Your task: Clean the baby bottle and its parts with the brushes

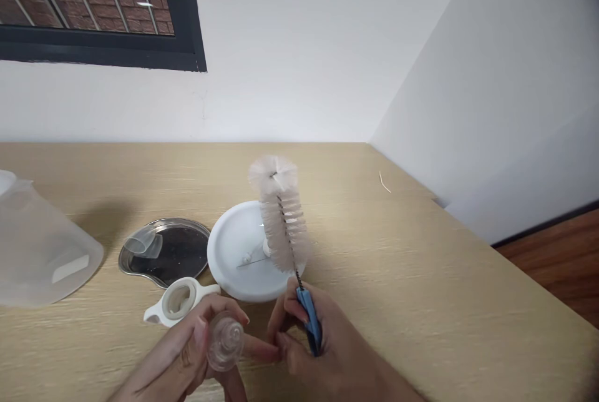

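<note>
My left hand [185, 355] is closed around a clear bottle nipple [225, 341], whose tip faces up toward me. My right hand [334, 333] grips the blue handle of a bottle brush [283, 221]; the white bristles stand upright above the fist. The fingertips of both hands come close together or touch between the two objects. Beyond my left fingers lies a white ring with two side handles [160, 309]. Behind the brush is a white round plate [234, 233], partly covered by the bristles, with a thin needle-like piece and a small white piece on it.
A kidney-shaped steel tray [175, 258] holds a clear cup-like piece [146, 243]. At the far left a large translucent container [42, 246] rests on the wooden table [397, 277]. A thin pale strip [384, 182] lies toward the back right. Walls border the table's back and right.
</note>
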{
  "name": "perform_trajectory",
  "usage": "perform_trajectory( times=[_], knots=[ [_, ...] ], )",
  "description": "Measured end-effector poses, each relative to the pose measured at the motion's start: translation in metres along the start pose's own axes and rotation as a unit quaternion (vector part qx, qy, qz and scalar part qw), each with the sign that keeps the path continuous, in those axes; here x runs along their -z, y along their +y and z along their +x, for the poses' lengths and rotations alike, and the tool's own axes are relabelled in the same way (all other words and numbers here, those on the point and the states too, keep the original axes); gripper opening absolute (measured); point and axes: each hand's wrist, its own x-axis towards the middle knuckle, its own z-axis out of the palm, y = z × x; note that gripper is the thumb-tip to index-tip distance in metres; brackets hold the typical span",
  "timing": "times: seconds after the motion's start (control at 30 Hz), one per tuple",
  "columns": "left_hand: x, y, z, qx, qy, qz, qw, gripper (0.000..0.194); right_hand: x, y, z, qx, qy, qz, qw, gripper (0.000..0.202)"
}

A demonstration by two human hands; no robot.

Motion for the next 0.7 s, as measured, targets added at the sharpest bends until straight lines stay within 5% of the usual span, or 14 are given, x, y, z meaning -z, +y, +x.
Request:
perform_trajectory(
  times=[0.7],
  knots=[
    [-0.004,0.016,-0.001,-0.004,0.027,0.010,1.000,0.047,0.002,-0.002,-0.001,-0.022,-0.017,-0.068,0.997,0.024]
  ],
)
